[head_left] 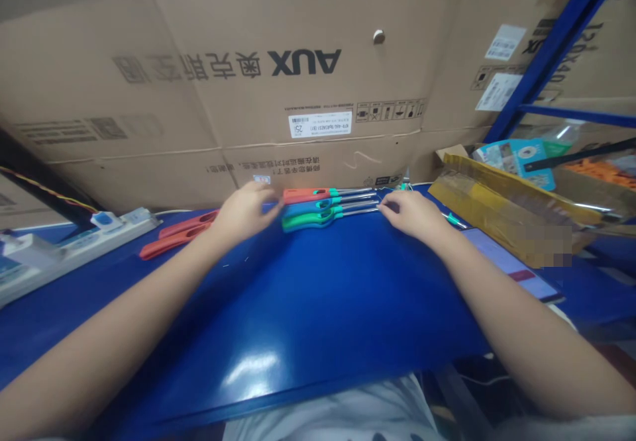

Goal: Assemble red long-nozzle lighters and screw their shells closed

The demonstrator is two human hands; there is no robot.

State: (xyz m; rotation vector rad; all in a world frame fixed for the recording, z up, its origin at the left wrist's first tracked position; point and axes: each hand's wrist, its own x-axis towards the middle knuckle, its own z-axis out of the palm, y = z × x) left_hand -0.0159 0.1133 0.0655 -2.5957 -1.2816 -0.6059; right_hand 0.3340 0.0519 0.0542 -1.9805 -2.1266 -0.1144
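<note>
Three long-necked lighters lie side by side on the blue table: a red lighter (305, 195) at the back, a blue lighter (308, 208) in the middle and a green lighter (309, 220) in front. Their metal necks point right. My left hand (244, 210) is by the handle ends, thumb and fingers apart, holding nothing I can see. At the neck tips, my right hand (415, 212) has its fingers curled in towards the thumb; whatever is between them is hidden. More red lighters (173, 239) lie left of my left hand, partly covered by it.
Behind the table stands a large cardboard sheet (209, 110). On the left is a white power strip (99, 242). To the right are a phone (511, 265), a yellow-taped carton (497, 209) and a blue metal frame (551, 50). The table's front edge (298, 394) is near my lap.
</note>
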